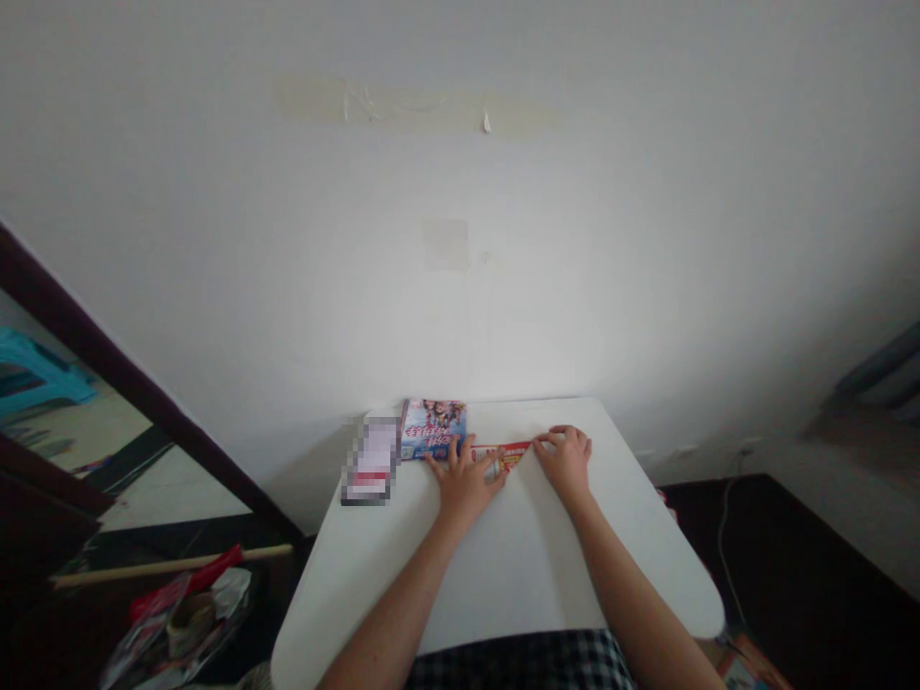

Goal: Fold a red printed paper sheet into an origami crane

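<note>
A folded piece of red and white printed paper (516, 451) lies on the white table (503, 565), tapering to a point on its right. My left hand (466, 476) rests over its left part with the fingers spread, covering some of it. At the pointed right end, the thumb and forefinger of my right hand (564, 452) pinch the tip. Just left of the paper is a colourful printed leaflet or stack (433, 428), its lower right corner touched or overlapped by my left fingers.
A phone (372, 462), blurred out, lies at the table's left edge. The wall (575, 287) stands right behind the table. On the floor at left are a plastic bag (191, 618) and a wooden stick (172, 565); a cable (725, 537) hangs at right.
</note>
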{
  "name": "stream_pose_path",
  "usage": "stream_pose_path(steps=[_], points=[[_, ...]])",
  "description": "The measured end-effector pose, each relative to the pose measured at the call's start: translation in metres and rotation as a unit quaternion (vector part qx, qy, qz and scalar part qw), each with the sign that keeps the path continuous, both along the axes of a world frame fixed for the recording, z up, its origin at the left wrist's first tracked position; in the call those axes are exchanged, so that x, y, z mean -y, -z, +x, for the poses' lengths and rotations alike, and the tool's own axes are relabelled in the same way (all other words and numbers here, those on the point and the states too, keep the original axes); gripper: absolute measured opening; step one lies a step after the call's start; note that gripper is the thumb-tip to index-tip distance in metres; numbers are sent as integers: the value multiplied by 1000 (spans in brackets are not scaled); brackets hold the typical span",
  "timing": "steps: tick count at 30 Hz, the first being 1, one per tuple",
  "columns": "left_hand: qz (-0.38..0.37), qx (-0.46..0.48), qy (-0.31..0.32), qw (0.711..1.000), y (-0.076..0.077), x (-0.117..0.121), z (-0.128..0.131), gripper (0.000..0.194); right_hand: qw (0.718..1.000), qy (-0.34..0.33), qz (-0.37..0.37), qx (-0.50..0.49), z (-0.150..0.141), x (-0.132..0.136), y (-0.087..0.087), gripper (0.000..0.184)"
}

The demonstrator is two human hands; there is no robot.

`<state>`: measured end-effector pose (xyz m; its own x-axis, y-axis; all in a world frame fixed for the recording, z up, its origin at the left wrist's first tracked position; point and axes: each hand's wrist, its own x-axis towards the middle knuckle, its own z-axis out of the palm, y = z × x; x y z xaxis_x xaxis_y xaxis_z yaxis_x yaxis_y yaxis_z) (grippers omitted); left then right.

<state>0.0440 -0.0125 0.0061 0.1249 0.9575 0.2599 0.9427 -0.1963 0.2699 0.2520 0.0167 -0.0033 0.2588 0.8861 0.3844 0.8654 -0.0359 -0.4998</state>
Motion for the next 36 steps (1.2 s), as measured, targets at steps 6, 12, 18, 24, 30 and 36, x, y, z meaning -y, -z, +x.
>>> stream_pose_path(steps=[6,12,18,24,30,36], points=[[-1,-9,-1,1000,-3,1,1,45,999,-14,-2,48,-5,4,-3,23],[-9,-11,-7,1000,-4,2,2,45,997,-2,-18,73,-9,5,-6,23],[-7,-9,-4,1000,-2,1,2,45,996,-1,-11,84,-10,3,-5,23],[0,-13,-6,1000,-2,1,2,45,998,-9,-16,60,-10,2,-3,22],[-6,-12,-7,1000,-3,1,1,45,999,-30,-19,37,-8,2,0,23],[-11,-5,-2,1000,-4,2,0,45,997,-55,-16,43,-9,3,0,24]])
